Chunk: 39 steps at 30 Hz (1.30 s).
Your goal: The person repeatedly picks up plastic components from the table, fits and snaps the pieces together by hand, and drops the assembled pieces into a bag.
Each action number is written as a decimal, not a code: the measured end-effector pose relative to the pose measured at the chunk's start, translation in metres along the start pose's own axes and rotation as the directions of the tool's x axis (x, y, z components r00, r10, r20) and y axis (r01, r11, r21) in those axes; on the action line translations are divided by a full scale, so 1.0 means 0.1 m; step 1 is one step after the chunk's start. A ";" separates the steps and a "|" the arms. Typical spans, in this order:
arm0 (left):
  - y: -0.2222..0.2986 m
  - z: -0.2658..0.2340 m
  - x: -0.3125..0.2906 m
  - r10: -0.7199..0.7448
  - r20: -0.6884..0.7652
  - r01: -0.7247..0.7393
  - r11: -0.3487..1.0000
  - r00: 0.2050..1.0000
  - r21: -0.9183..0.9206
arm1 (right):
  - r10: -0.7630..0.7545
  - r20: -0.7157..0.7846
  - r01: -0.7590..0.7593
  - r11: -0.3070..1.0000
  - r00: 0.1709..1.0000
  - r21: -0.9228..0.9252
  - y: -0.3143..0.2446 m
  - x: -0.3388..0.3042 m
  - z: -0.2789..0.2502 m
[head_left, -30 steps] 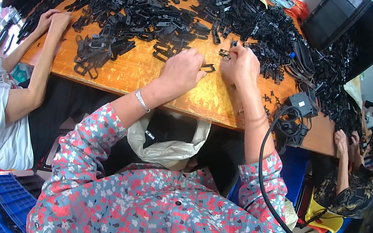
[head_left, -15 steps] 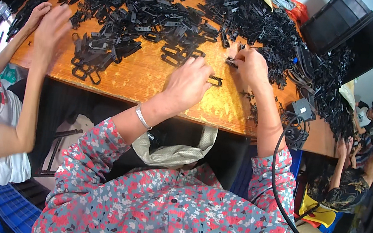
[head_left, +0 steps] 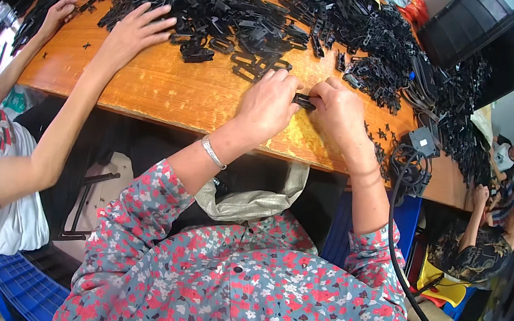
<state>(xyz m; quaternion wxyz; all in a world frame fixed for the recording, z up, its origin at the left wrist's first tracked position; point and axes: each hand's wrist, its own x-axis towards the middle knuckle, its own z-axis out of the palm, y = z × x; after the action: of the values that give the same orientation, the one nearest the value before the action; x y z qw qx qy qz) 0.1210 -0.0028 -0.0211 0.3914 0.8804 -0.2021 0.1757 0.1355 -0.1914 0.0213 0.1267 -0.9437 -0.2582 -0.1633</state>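
Note:
A small black plastic part [head_left: 304,100] is pinched between my two hands just above the wooden table [head_left: 169,90] near its front edge. My left hand [head_left: 269,105] grips its left end, fingers curled; a silver bracelet sits on that wrist. My right hand [head_left: 340,110] holds the right end with thumb and fingers. A large heap of similar black plastic parts [head_left: 238,8] covers the far half of the table, just beyond my hands.
A person in a white shirt sits at my left, one hand [head_left: 136,29] spread on the pile. Another person [head_left: 487,236] sits at the right. A black crate [head_left: 476,27] stands at the back right. A coiled black cable [head_left: 408,171] hangs off the table edge. A cloth bag [head_left: 252,199] hangs below.
My hands have drawn together and toward the table's front edge with the black part. The neighbour's hand has moved right onto the pile.

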 end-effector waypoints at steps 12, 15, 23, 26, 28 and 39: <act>0.02 -0.01 -0.01 0.032 0.001 -0.032 0.998 1.000 0.052 | -0.063 0.004 0.063 0.998 0.998 -0.006 0.00 0.02 -0.02; 0.03 0.00 0.00 0.007 0.001 -0.007 1.000 1.000 0.014 | -0.058 0.027 0.060 0.997 0.998 -0.048 0.00 0.04 -0.03; 0.00 0.03 0.02 0.046 -0.001 -0.046 0.998 0.999 0.044 | -0.133 0.096 0.140 0.988 0.986 -0.065 0.02 0.09 -0.02; 0.00 0.03 0.01 0.043 -0.002 -0.043 0.999 0.999 0.029 | -0.149 0.099 0.155 0.986 0.984 -0.060 0.03 0.10 -0.03; -0.01 0.03 0.01 0.042 -0.006 -0.042 0.999 0.999 0.016 | -0.155 0.103 0.161 0.986 0.983 -0.046 0.04 0.11 0.00; 0.08 -0.06 0.00 -0.048 0.075 0.064 0.969 0.996 -0.239 | 0.020 0.004 -0.020 0.993 1.000 0.116 -0.09 -0.11 -0.14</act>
<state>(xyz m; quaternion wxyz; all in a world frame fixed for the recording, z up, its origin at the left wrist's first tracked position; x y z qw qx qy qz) 0.1163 -0.0030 -0.0120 0.4931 0.8372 -0.2103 0.1083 0.1186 -0.1937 0.0315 0.1825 -0.9375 -0.2579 -0.1456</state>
